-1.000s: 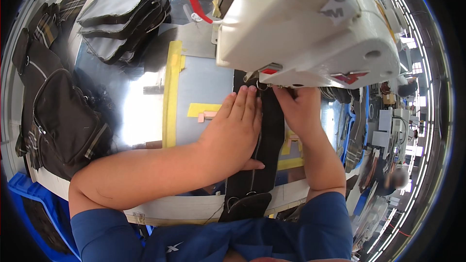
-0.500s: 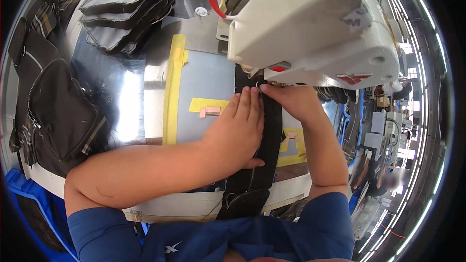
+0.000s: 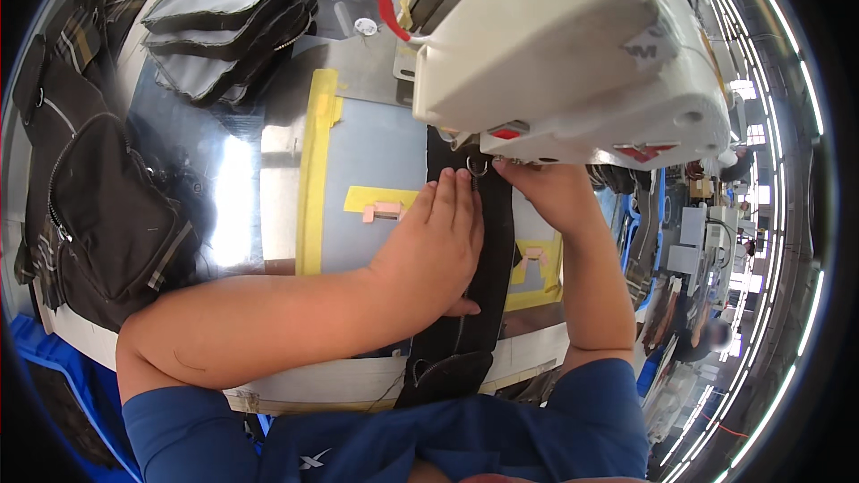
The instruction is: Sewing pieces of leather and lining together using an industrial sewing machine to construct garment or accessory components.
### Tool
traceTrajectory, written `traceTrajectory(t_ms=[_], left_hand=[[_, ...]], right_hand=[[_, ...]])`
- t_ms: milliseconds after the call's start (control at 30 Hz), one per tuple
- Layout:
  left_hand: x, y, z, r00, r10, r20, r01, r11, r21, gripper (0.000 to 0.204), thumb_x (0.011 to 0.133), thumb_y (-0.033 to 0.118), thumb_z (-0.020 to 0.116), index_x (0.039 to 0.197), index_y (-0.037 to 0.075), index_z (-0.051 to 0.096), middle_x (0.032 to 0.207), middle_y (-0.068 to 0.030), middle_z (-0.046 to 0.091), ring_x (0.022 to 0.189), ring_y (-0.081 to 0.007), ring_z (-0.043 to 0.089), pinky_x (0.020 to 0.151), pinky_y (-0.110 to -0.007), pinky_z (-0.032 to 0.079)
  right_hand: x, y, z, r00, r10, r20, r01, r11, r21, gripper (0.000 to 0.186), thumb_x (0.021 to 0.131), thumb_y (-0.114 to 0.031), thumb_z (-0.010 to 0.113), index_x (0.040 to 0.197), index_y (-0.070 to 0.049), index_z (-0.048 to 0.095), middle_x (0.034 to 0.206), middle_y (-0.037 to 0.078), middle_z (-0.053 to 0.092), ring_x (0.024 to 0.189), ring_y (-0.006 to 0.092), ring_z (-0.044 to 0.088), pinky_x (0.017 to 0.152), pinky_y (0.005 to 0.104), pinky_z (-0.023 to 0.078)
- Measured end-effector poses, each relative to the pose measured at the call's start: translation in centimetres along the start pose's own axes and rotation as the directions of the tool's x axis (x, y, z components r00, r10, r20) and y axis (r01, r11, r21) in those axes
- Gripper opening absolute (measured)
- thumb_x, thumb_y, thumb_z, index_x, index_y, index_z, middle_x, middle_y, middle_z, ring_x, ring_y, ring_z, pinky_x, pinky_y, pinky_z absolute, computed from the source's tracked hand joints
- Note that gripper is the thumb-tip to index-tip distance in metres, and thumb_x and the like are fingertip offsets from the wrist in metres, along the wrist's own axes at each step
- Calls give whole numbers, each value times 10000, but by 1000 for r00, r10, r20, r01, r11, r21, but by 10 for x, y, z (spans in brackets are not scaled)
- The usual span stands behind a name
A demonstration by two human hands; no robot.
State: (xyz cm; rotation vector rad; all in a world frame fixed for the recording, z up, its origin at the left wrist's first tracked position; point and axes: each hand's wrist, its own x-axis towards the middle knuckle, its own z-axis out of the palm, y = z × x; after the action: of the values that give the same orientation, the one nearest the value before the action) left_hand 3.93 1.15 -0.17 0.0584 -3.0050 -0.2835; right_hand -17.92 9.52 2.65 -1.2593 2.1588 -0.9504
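Observation:
A long black fabric strap piece (image 3: pixel 495 241) runs from under the sewing machine's head (image 3: pixel 573 54) back toward my body. My left hand (image 3: pixel 438 237) lies flat on it, fingers stretched together toward the machine and thumb out to the side. Just ahead of those fingertips, a small metal D-ring (image 3: pixel 477 166) sits on the strap near the needle area. My right hand (image 3: pixel 548 195) is at the strap's right edge, close beside the ring. Most of its fingers are hidden by the machine head, so their grip does not show.
Grey-faced black fabric panels (image 3: pixel 219 13) are stacked at the far left. A black bag with a zipper (image 3: pixel 112 215) lies at the left edge, above a blue crate (image 3: pixel 67 376). Yellow tape (image 3: pixel 318 170) and pink blocks (image 3: pixel 383 211) mark the machine bed.
My right fingertips have drawn slightly right, away from my left fingertips, which sit a little nearer my body. The D-ring between them shows more fully.

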Motion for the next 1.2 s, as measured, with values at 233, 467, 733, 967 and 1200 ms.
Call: traceTrajectory(t_ms=[233, 467, 733, 967, 1200], left_hand=[[1, -1, 0, 1000, -3, 6, 3, 1000, -4, 1212, 787, 797, 697, 1465, -186, 488, 1519, -410, 488, 1442, -507, 490, 1223, -513, 396], [1, -2, -6, 1000, -7, 27, 7, 1000, 2, 1213, 795, 795, 686, 1471, -190, 478, 1519, -415, 483, 1443, -511, 488, 1232, -514, 386], [2, -2, -3, 999, -21, 38, 22, 999, -26, 1211, 789, 804, 692, 1479, -169, 482, 1538, -414, 466, 1470, -506, 468, 1248, -517, 366], [2, -3, -2, 999, -50, 11, 50, 998, -22, 1237, 751, 811, 719, 1487, -155, 485, 1555, -404, 459, 1483, -497, 459, 1258, -513, 356], [4, -10, -2, 997, -72, 6, 72, 996, -52, 1238, 733, 791, 752, 1483, -155, 484, 1564, -401, 452, 1493, -491, 452, 1263, -507, 350]], right_hand=[[5, -3, 2, 985, 95, 142, -90, 995, -43, 306, 926, -199, 789, 1161, -10, 735, 1048, 113, 762, 930, 220, 712, 835, 364, 563], [4, 2, 4, 991, -137, -1, 136, 984, -117, 255, 920, -84, 806, 1139, 26, 734, 1002, 91, 751, 863, 169, 705, 762, 339, 570], [12, -1, 5, 934, 308, 181, -322, 946, 49, 256, 918, -241, 844, 1036, -19, 796, 754, 37, 725, 599, 103, 659, 528, 261, 505], [6, 4, 14, 996, 69, 56, -71, 997, 35, 268, 932, -223, 806, 1102, -18, 777, 1030, 113, 803, 956, 262, 758, 837, 364, 572], [7, 8, 23, 1000, -3, 5, 3, 998, -70, 300, 913, -95, 822, 1204, -28, 790, 1122, 85, 793, 1033, 186, 716, 921, 347, 556]])
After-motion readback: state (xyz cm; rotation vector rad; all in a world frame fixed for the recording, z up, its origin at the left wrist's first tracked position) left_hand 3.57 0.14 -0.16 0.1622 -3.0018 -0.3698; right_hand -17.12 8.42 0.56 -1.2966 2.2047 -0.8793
